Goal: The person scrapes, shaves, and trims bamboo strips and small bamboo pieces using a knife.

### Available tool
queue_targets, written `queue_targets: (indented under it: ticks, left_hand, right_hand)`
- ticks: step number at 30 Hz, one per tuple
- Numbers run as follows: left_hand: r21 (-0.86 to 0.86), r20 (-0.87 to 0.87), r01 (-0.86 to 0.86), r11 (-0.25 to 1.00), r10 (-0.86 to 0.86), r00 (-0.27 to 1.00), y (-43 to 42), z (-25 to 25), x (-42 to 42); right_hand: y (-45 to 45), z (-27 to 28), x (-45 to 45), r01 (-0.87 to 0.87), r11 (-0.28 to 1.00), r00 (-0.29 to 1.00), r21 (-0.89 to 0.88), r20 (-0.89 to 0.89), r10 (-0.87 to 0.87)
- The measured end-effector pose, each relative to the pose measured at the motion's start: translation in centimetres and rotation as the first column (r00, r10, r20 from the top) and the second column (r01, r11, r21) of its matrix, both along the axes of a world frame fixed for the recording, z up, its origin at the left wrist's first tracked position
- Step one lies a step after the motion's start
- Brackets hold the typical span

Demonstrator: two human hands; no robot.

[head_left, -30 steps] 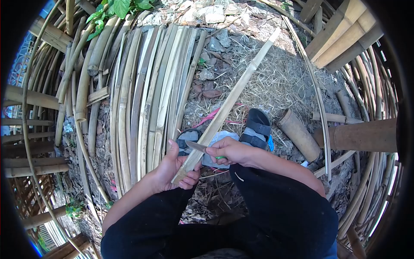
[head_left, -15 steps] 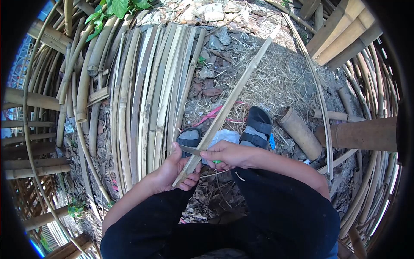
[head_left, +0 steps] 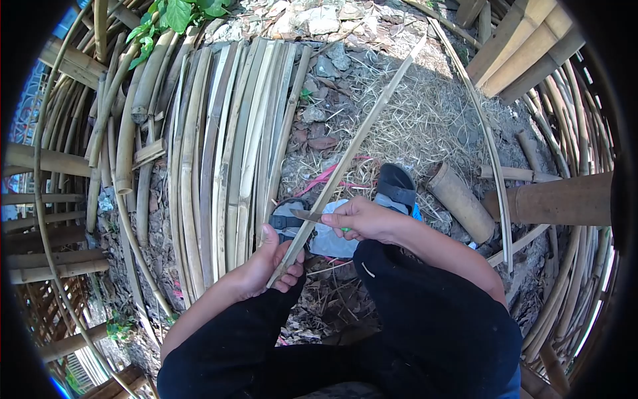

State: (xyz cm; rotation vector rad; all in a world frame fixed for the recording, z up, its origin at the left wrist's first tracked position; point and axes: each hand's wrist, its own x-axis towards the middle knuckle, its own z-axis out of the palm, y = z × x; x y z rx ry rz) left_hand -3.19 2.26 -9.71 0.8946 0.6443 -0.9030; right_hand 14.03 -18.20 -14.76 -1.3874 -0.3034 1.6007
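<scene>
A long split bamboo strip (head_left: 362, 133) slants from my lap up to the upper right. Near its lower end my left hand (head_left: 269, 266) is wrapped round it, thumb raised on the left side. My right hand (head_left: 362, 219) grips a knife (head_left: 308, 216) by its handle, of which a bit of green shows below the fingers. The knife's blade points left and lies across the strip, a little above my left hand. The strip is turned partly edge-on.
Many bamboo strips (head_left: 229, 159) lie side by side on the left. Right of my sandals (head_left: 397, 186) is a short thick bamboo piece (head_left: 460, 203). A white cloth or bag (head_left: 334, 241) and pink ribbon (head_left: 325, 174) lie on the ground. Bamboo fencing stands at both sides.
My right hand and the knife have moved up and slightly right along the strip. The strip has turned and now shows a narrower face. My left hand still holds its lower end.
</scene>
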Motion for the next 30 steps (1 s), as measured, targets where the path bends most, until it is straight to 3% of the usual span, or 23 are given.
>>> queue_targets:
  ticks: [10,18,22,26,28,30]
  left_hand:
    - [0.002,0.005,-0.038,0.999,0.038,0.999,0.0,0.4,0.1]
    - [0.026,-0.044,0.011,1.000,-0.009,0.999,0.1,-0.1,0.1]
    - [0.008,-0.074,-0.057,0.998,0.058,0.996,0.2,-0.1,0.1]
    - [0.004,-0.090,-0.043,0.999,0.043,0.995,0.3,0.1,0.0]
    - [0.010,-0.086,-0.028,1.000,0.029,0.996,0.2,0.1,0.1]
    - [0.014,-0.093,-0.003,1.000,0.004,0.996,0.1,0.0,-0.1]
  right_hand:
    - [-0.7,-1.4,0.9,0.044,0.999,0.993,-0.018,0.106,-0.042]
    - [-1.8,-0.7,3.5,0.161,0.985,0.977,-0.068,0.149,-0.149]
    - [-2.0,-0.8,6.0,0.242,0.960,0.955,-0.142,0.212,-0.209]
    - [-1.9,-0.8,4.6,0.225,0.964,0.956,-0.140,0.224,-0.191]
    - [-1.5,-1.1,2.9,0.081,0.994,0.991,-0.076,0.114,-0.072]
    - [-0.2,0.0,0.7,0.043,0.997,0.993,-0.071,0.112,-0.035]
